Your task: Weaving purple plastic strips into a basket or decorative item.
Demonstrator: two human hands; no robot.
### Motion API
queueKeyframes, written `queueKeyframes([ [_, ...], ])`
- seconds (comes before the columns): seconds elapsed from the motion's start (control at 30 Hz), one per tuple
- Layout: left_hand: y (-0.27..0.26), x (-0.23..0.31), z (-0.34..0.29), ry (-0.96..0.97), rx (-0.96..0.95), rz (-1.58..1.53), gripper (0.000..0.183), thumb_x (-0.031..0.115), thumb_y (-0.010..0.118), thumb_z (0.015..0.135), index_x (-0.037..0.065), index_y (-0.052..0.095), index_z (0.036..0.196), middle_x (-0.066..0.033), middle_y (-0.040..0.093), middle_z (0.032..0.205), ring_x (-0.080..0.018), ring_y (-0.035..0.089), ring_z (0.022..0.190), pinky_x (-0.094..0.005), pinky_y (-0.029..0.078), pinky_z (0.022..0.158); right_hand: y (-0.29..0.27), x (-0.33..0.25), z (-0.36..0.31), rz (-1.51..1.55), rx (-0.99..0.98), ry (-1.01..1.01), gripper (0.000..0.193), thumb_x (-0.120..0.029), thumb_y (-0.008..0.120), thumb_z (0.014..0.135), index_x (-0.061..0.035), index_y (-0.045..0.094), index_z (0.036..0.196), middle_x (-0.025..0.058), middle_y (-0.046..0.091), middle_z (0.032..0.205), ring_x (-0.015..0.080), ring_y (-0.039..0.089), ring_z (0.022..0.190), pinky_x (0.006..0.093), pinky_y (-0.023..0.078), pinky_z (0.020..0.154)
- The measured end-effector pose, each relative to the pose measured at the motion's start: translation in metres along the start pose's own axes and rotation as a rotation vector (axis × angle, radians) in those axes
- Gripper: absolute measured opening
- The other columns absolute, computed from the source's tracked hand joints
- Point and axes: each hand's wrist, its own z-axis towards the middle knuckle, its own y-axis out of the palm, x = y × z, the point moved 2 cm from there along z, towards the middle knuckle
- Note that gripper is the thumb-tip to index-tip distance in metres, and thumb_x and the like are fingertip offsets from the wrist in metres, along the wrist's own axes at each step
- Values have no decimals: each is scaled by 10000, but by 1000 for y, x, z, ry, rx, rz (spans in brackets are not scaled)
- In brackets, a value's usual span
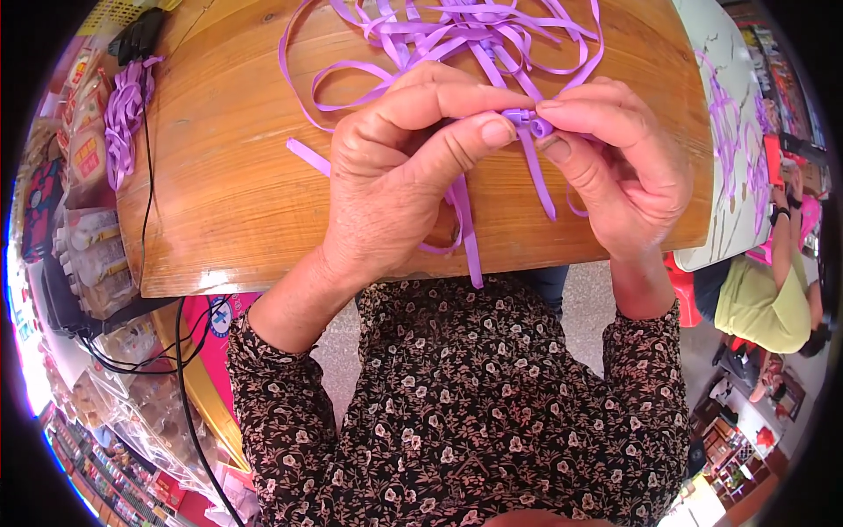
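Note:
Over the wooden table, my left hand (413, 145) pinches a small purple plastic fitting (518, 116) between thumb and forefinger. Facing it, my right hand (623, 154) has its thumb and forefinger closed on a curled piece of purple ribbon (543, 128) right beside the fitting. My fingers partly cover where the two pieces meet, so I cannot tell whether they are joined. Ribbon ends (537, 180) dangle beneath my fingertips, and another strip (472, 237) hangs below my left hand. Beyond my hands lies a loose heap of purple ribbons (421, 35).
At the table's left edge hangs a bundle of purple ribbon (130, 114), near a black cable (151, 184). Packaged goods (92, 237) stand left of the table. To the right, a white table (702, 250) bears more purple ribbons (724, 114), with a person in a yellow-green top (764, 303) beside it.

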Motion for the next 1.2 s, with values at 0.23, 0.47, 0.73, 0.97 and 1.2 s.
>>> queueKeyframes([
  [0.23, 1, -6, 1, 55, 7, -16, 149, 5, 639, 813, 9, 679, 957, -47, 616, 885, -101, 558, 829, -210, 435, 749, 0, 2, 0, -23, 41, -27, 222, 88, 665, 740, 28, 631, 951, 122, 616, 896, 152, 571, 764, 214, 443, 626],
  [0.47, 1, -6, 1, 77, 16, 18, 137, 6, 637, 816, 7, 679, 946, -41, 608, 861, -97, 547, 805, -212, 431, 733, 0, 1, 0, -116, 60, -73, 209, 82, 674, 735, 27, 638, 933, 118, 622, 861, 141, 557, 720, 208, 421, 581],
  [0.73, 0, -6, -2, 46, -24, -5, 146, 1, 602, 837, 7, 664, 969, -39, 597, 917, -110, 520, 878, -238, 405, 809, 1, 3, 2, -100, 46, -95, 201, 81, 674, 733, 34, 639, 926, 117, 622, 856, 141, 554, 714, 208, 417, 580],
  [0.97, 0, -6, -1, 61, -19, 83, 134, 3, 605, 837, 8, 665, 957, -36, 600, 887, -106, 526, 841, -229, 413, 765, 1, 3, 1, -109, 20, -83, 188, 82, 667, 736, 39, 635, 916, 125, 623, 851, 153, 560, 720, 221, 428, 594],
  [1.2, 2, 4, 0, 223, -35, 448, 131, -1, 625, 819, -2, 663, 945, -41, 589, 840, -116, 524, 768, -209, 417, 674, 1, 5, 2, -88, 14, -98, 167, 86, 646, 749, 41, 631, 909, 127, 616, 847, 159, 556, 720, 228, 436, 607],
])
